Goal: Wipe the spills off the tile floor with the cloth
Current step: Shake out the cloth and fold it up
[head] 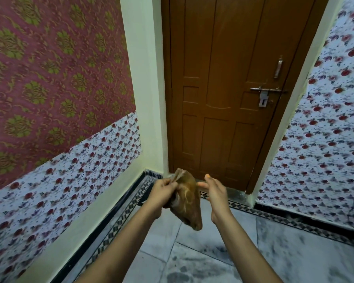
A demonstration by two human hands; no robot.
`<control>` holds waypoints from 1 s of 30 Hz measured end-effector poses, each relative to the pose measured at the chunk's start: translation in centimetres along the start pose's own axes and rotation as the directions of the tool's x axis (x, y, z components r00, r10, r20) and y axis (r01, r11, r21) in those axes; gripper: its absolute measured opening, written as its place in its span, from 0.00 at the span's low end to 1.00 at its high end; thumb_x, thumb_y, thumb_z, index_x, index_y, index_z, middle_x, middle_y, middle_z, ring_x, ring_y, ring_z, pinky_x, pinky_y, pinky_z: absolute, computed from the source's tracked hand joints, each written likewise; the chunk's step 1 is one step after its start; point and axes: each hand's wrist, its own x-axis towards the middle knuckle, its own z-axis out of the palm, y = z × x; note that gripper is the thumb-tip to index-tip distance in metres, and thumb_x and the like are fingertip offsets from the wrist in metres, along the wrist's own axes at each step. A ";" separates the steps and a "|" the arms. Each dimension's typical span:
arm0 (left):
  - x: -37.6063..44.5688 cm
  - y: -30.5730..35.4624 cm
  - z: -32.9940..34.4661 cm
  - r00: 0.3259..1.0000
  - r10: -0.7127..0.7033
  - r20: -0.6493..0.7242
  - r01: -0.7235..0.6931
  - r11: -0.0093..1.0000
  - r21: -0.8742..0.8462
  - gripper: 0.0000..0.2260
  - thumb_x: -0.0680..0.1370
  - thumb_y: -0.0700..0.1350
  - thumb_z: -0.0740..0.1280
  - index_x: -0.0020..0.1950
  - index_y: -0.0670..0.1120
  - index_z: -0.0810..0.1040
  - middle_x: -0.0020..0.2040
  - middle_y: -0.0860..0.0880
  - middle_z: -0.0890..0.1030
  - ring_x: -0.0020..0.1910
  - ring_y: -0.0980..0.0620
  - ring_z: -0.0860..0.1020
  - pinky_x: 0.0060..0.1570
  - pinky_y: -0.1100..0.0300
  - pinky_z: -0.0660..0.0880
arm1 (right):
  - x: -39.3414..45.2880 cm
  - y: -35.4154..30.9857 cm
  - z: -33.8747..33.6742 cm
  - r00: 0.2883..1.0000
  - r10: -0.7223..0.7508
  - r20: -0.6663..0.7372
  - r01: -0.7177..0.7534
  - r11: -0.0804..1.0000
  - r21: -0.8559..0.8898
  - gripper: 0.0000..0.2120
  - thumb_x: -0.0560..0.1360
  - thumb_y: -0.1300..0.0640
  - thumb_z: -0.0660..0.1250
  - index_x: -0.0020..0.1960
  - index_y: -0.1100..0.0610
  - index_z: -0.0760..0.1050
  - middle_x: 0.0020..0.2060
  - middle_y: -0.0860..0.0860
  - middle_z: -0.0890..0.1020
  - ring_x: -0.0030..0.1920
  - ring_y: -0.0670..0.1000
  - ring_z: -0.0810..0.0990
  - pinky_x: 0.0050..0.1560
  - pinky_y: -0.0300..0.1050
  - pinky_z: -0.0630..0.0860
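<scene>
A crumpled brown cloth hangs in the air in front of me, above the floor. My left hand is shut on the cloth's upper left edge. My right hand is held just to the right of the cloth, fingers apart and palm turned toward it, holding nothing. The grey tile floor lies below, with dark smudged marks near the bottom of the view and more smudges to the right.
A shut brown wooden door with a metal latch stands straight ahead. Patterned walls close in on both sides. A black-and-white patterned border runs along the floor's edge.
</scene>
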 end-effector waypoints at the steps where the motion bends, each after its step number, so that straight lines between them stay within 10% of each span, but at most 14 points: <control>1: -0.3 0.5 -0.3 0.998 -0.050 0.027 0.053 0.991 -0.122 0.04 0.76 0.39 0.63 0.45 0.44 0.78 0.39 0.46 0.80 0.39 0.49 0.78 0.36 0.58 0.74 | 0.0 0.4 -0.4 0.999 0.023 -0.029 -0.022 0.999 0.027 0.22 0.78 0.46 0.61 0.66 0.57 0.69 0.52 0.52 0.79 0.55 0.50 0.75 0.54 0.46 0.67; 7: -0.3 0.5 -1.5 0.973 -0.154 0.174 0.213 0.889 -0.406 0.07 0.76 0.44 0.61 0.51 0.44 0.76 0.46 0.44 0.80 0.45 0.46 0.78 0.46 0.53 0.74 | -1.5 2.4 -0.9 0.912 0.227 0.342 -0.341 0.882 0.324 0.21 0.72 0.41 0.64 0.58 0.54 0.72 0.55 0.58 0.79 0.56 0.58 0.78 0.53 0.55 0.78; 12: -0.6 -2.0 -1.2 0.969 -0.213 0.126 0.245 0.898 -0.367 0.09 0.78 0.43 0.62 0.57 0.43 0.75 0.46 0.43 0.81 0.44 0.46 0.79 0.42 0.55 0.76 | -1.9 3.0 -0.4 0.982 0.085 0.170 -0.120 0.972 0.203 0.12 0.73 0.56 0.69 0.55 0.56 0.73 0.46 0.53 0.81 0.44 0.51 0.81 0.27 0.36 0.75; 30: -0.5 -7.9 4.4 0.946 -0.267 0.184 0.304 0.928 -0.214 0.10 0.77 0.42 0.66 0.57 0.44 0.77 0.48 0.46 0.82 0.45 0.48 0.80 0.44 0.54 0.77 | -3.1 8.1 -7.1 0.963 0.270 0.011 -0.262 0.924 0.277 0.07 0.72 0.67 0.68 0.49 0.62 0.77 0.42 0.54 0.83 0.41 0.51 0.82 0.41 0.45 0.81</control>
